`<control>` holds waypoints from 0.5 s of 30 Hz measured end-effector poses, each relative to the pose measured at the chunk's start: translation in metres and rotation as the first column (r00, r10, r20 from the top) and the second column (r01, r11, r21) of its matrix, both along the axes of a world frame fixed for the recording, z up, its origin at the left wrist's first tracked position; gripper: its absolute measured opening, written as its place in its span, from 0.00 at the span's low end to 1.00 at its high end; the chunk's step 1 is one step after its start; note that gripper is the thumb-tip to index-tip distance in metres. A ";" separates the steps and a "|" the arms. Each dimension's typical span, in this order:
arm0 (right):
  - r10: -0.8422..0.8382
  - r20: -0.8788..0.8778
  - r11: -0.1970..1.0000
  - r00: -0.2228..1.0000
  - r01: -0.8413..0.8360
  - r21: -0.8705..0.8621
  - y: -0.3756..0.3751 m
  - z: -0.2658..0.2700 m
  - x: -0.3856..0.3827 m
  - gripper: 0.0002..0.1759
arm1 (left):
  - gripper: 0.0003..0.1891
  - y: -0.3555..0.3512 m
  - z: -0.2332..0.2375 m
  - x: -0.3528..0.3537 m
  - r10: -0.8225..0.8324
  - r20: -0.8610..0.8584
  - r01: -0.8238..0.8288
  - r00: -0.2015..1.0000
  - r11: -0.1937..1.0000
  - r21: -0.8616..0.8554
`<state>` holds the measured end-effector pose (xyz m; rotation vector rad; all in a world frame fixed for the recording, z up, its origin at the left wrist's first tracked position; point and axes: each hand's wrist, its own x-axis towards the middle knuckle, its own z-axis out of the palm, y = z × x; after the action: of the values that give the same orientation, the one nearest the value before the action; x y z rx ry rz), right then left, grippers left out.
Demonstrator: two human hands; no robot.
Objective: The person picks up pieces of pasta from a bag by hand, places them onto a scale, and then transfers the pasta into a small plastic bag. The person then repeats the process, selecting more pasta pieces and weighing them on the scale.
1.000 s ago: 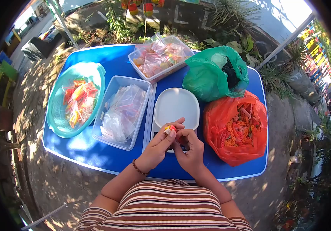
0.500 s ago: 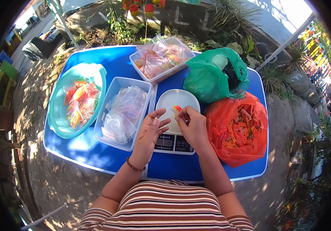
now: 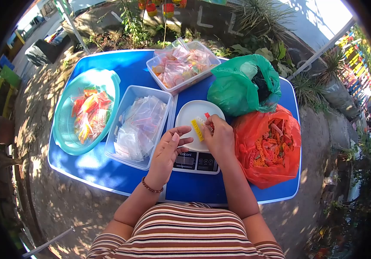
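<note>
In the head view, my right hand [image 3: 218, 137] pinches small colourful perforated pieces over the white plate of a kitchen scale [image 3: 186, 115]. A yellow ladder-like piece [image 3: 197, 130] sticks out to the left of its fingertips, and a red bit [image 3: 207, 115] shows above them. My left hand [image 3: 164, 151] is open beside the scale's left edge, palm turned inward, fingers loosely bent and apart, holding nothing. Just right of my right hand stands a red plastic bag [image 3: 290, 166], its mouth spread around many orange, red and green pieces of the same kind [image 3: 268, 151].
Left of the scale, a clear tub [image 3: 166, 101] holds small zip bags [image 3: 135, 134]. A turquoise basket [image 3: 60, 125] of filled packets stands further left. Another tub [image 3: 185, 86] of filled bags is at the back, beside a green plastic bag [image 3: 233, 88]. The table [image 3: 194, 187] is blue.
My right hand has shifted slightly right, and the yellow piece now shows fully between my hands. My left hand has stayed nearly in place, its fingers a little more bent.
</note>
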<state>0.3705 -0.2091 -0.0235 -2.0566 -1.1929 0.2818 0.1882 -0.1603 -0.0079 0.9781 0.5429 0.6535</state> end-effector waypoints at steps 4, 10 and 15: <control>0.032 0.126 0.997 0.991 -0.041 0.067 -0.002 -0.003 0.001 0.06 | 0.23 -0.001 0.001 0.000 -0.010 -0.006 0.010 1.000 1.000 -0.008; 0.014 0.167 0.998 0.986 -0.024 0.059 -0.005 -0.003 0.008 0.06 | 0.23 0.000 0.001 -0.001 -0.014 -0.014 0.014 1.000 1.000 -0.014; 0.078 0.157 0.993 0.984 -0.090 0.071 -0.012 -0.003 0.014 0.09 | 0.23 0.000 0.000 -0.001 -0.019 -0.013 0.019 1.000 1.000 -0.012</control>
<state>0.3841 -0.2209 -0.0268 -1.9931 -1.3645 0.1151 0.1867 -0.1600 -0.0077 0.9760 0.5477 0.6271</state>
